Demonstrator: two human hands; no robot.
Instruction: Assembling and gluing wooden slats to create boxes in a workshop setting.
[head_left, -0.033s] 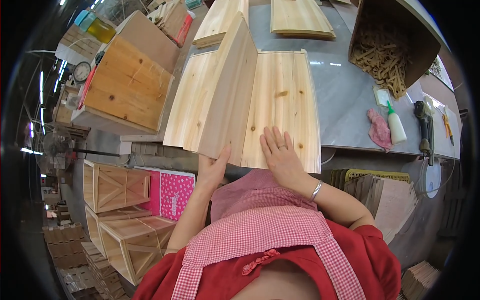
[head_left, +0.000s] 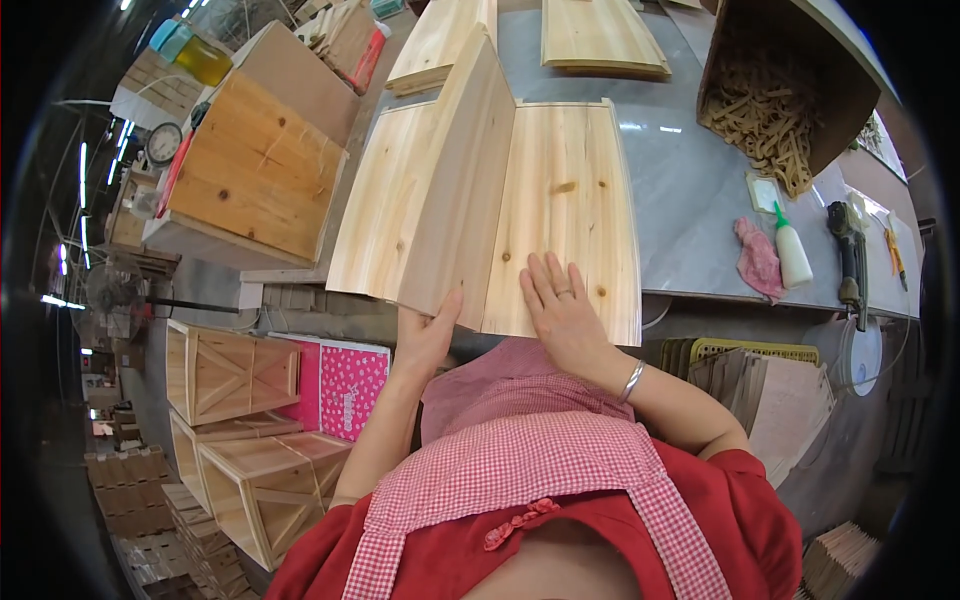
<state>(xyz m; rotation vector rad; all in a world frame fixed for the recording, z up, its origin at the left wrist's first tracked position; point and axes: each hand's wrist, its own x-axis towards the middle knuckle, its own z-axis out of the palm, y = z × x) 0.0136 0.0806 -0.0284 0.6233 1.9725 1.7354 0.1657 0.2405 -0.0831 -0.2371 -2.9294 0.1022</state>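
Left hand (head_left: 425,335) grips the near end of the upright board (head_left: 455,190), holding it on edge against the flat panel (head_left: 565,210). Right hand (head_left: 560,305) lies open, palm down, pinning that panel to the grey workbench (head_left: 690,200). Glue bottle (head_left: 792,250) stands well apart to the right.

Pink pkg (head_left: 352,385) by crates; brown carton (head_left: 800,60).

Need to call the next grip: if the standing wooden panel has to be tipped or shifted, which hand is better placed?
Probably the left hand: it grips the near lower edge of the upright panel. The right hand lies flat, palm down, on the flat board beside it, pinning that board to the grey table.
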